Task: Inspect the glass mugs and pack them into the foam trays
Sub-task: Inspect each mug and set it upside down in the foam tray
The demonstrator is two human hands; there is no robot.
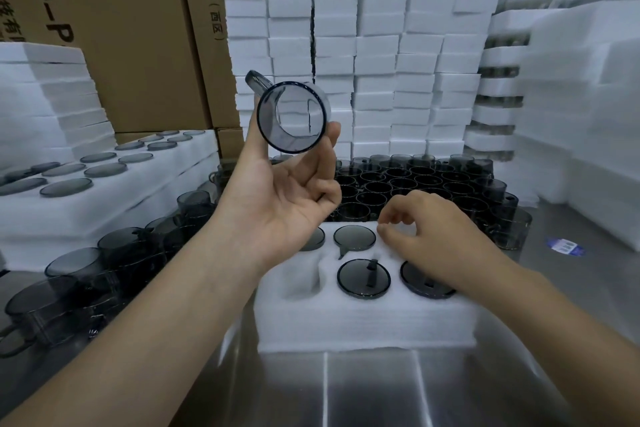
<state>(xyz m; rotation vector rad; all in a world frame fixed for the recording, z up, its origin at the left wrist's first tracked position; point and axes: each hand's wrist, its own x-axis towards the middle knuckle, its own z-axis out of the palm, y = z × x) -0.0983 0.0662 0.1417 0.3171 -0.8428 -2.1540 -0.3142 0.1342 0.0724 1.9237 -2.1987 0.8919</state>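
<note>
The left hand (277, 198) is raised, palm up, and pinches a smoky glass mug (292, 116) between thumb and fingertips. The mug lies on its side in the air with its open mouth turned toward the person and its handle pointing up and to the left.

Below, a white foam tray (363, 319) sits on a steel table (374, 388). Several of its round pockets hold mugs base up: one in the far row (354, 237), another partly hidden behind the left wrist, one in the near row (363, 278) and one (424, 282) partly under the right hand. The near left pocket (301, 282) is empty.

The right hand (433, 236) rests low over the tray's right side, fingers curled loosely, thumb and forefinger close together; I cannot tell whether they grip anything.

Behind the tray stands a dense block of loose mugs (415, 184), mouths up. More mugs (104, 270) crowd the table at left, beside filled trays (104, 184) stacked there. Stacks of foam (363, 45) rise at the back, with cardboard boxes (121, 28) to their left.
</note>
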